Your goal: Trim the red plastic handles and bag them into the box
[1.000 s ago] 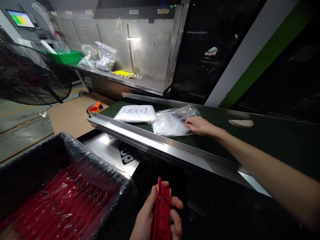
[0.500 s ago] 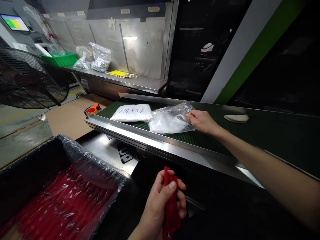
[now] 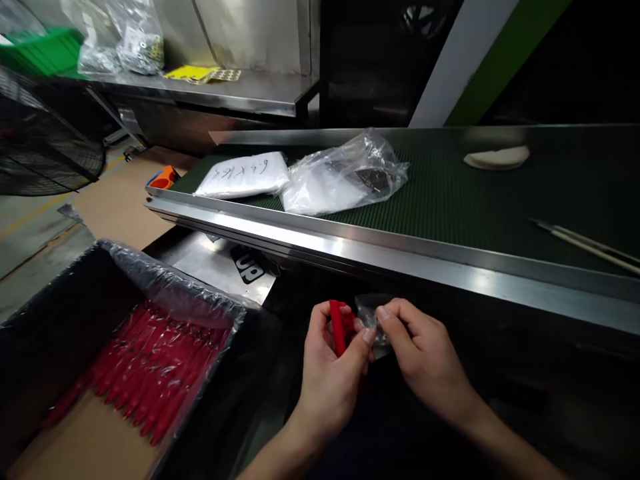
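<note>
My left hand [image 3: 327, 377] is closed around a red plastic part [image 3: 338, 327], whose lower end is hidden by the palm. My right hand [image 3: 425, 353] pinches a small clear plastic bag [image 3: 369, 308] right beside the red part, and the left thumb reaches the bag's edge. On the green conveyor belt beyond lies an open clear bag [image 3: 325, 187] of thin plastic bags. Left of it sits a white packet [image 3: 245, 175] with handwriting on it.
At lower left, a lined box [image 3: 170, 267] holds rows of red wrapped pieces [image 3: 165, 373]. The belt's metal edge [image 3: 350, 247] crosses in front of me. Tweezers [image 3: 585, 243] and a pale pad [image 3: 497, 158] lie on the belt; an orange tape dispenser [image 3: 164, 178] sits at its left end.
My right hand has come back from the large bag on the belt with a small clear bag. It now meets my left hand, which still holds the red part. The view has tilted down.
</note>
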Demonstrator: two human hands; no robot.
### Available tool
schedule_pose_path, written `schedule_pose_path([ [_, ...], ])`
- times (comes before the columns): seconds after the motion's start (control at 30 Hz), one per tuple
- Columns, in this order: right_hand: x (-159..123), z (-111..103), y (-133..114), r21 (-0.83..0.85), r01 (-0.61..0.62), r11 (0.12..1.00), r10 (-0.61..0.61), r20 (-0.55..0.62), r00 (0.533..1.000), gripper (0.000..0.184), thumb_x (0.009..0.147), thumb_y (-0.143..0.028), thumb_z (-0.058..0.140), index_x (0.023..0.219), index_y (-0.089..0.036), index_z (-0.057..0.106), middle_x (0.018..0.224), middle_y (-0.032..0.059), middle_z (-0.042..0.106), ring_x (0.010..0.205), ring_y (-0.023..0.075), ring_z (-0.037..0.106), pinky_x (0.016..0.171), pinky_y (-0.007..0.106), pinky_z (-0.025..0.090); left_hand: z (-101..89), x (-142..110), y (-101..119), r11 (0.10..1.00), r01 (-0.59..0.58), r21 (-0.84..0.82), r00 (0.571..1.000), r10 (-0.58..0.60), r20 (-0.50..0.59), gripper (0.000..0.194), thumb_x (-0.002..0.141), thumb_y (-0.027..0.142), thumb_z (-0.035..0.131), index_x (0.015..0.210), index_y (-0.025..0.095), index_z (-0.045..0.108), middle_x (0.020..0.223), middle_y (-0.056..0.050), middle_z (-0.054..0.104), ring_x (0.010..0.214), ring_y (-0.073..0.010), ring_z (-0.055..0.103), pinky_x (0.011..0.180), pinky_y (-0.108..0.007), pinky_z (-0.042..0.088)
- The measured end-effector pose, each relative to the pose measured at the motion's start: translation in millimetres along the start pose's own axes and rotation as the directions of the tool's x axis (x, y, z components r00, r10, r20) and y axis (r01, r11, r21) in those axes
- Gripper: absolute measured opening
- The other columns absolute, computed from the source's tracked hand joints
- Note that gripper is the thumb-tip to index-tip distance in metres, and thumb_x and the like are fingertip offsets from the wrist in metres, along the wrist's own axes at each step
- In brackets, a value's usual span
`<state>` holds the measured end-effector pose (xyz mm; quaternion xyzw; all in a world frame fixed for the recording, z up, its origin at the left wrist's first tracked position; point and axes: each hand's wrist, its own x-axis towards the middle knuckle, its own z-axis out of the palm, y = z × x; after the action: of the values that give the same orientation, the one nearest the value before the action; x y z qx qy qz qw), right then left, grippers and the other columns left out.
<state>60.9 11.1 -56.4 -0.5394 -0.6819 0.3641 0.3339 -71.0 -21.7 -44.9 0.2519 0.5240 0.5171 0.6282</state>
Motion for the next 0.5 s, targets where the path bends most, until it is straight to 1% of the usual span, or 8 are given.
schedule_pose_path([
  [0.07,-4,0,11,-0.003,-0.034,0.999,0.034,-0.083,0.996,0.033,0.099,-0.039,0.044,0.072,-0.021,0.05,0.064,-0.0024,0.052,0.057,0.0104,0.049,0.054,0.023,0.039,-2.3,1,-10,0.992,0.008,0.124,1.0,-0.005,-0.022,0.031,0.084,0.031,0.066,0.102,0.021,0.043,0.083,0.002,0.055,0.056,-0.0074,0.051,0.049,-0.019,0.041],
  [0.2,-11,-9,20,-0.003,-0.036,0.999,0.035,-0.17,0.985,0.031,0.099,-0.037,0.043,0.073,-0.021,0.048,0.069,-0.0013,0.051,0.062,0.0114,0.049,0.06,0.025,0.041,-7.8,10,-24,0.947,-0.063,0.316,0.991,0.098,-0.096,0.027,0.086,0.026,0.062,0.103,0.022,0.042,0.087,0.002,0.054,0.066,-0.0085,0.054,0.063,-0.022,0.046],
  [0.27,-13,-14,19,0.012,-0.022,1.0,0.024,-0.219,0.975,0.023,0.098,-0.037,0.045,0.083,-0.022,0.052,0.075,-0.0008,0.053,0.066,0.0119,0.051,0.062,0.024,0.043,-10.5,12,-27,0.922,-0.103,0.374,0.984,0.15,-0.1,0.028,0.086,0.025,0.062,0.106,0.023,0.043,0.088,0.002,0.055,0.075,-0.0107,0.056,0.072,-0.024,0.047],
  [0.3,-13,-17,17,0.023,-0.012,1.0,0.017,-0.209,0.978,0.019,0.098,-0.037,0.047,0.091,-0.022,0.055,0.078,-0.0005,0.055,0.067,0.0119,0.053,0.062,0.024,0.044,-11.8,12,-27,0.907,-0.124,0.402,0.982,0.171,-0.084,0.03,0.086,0.024,0.063,0.109,0.024,0.043,0.087,0.002,0.056,0.077,-0.0116,0.057,0.075,-0.025,0.047],
  [0.33,-13,-19,14,0.028,0.001,1.0,0.004,-0.16,0.987,0.017,0.097,-0.038,0.049,0.1,-0.023,0.056,0.082,-0.0004,0.057,0.068,0.012,0.055,0.061,0.023,0.045,-12.9,11,-28,0.887,-0.151,0.435,0.98,0.191,-0.051,0.034,0.085,0.022,0.063,0.113,0.025,0.043,0.086,0.002,0.057,0.077,-0.0122,0.057,0.076,-0.026,0.047],
  [0.4,-12,-21,6,0.012,0.038,0.999,-0.039,0.032,0.999,0.021,0.094,-0.039,0.054,0.11,-0.026,0.057,0.088,-0.0003,0.06,0.072,0.0122,0.057,0.062,0.023,0.047,-14.4,5,-30,0.824,-0.228,0.519,0.971,0.228,0.064,0.042,0.086,0.02,0.061,0.122,0.026,0.042,0.09,0.001,0.06,0.08,-0.0136,0.059,0.078,-0.027,0.047],
  [0.47,-10,-22,-3,0.012,0.086,0.996,-0.086,0.245,0.966,0.015,0.095,-0.037,0.054,0.104,-0.027,0.061,0.088,-0.0012,0.061,0.074,0.0119,0.057,0.065,0.023,0.047,-14.9,0,-32,0.749,-0.302,0.591,0.953,0.234,0.19,0.047,0.088,0.02,0.057,0.13,0.027,0.039,0.1,-0.003,0.063,0.087,-0.0156,0.062,0.08,-0.028,0.047],
  [0.5,-10,-23,-7,0.035,0.106,0.994,-0.112,0.293,0.95,0.013,0.096,-0.035,0.052,0.099,-0.027,0.062,0.086,-0.0018,0.06,0.073,0.0115,0.057,0.066,0.023,0.047,-14.9,-1,-33,0.72,-0.325,0.613,0.945,0.228,0.233,0.049,0.088,0.019,0.056,0.133,0.027,0.037,0.106,-0.004,0.063,0.09,-0.0168,0.062,0.081,-0.029,0.047],
])
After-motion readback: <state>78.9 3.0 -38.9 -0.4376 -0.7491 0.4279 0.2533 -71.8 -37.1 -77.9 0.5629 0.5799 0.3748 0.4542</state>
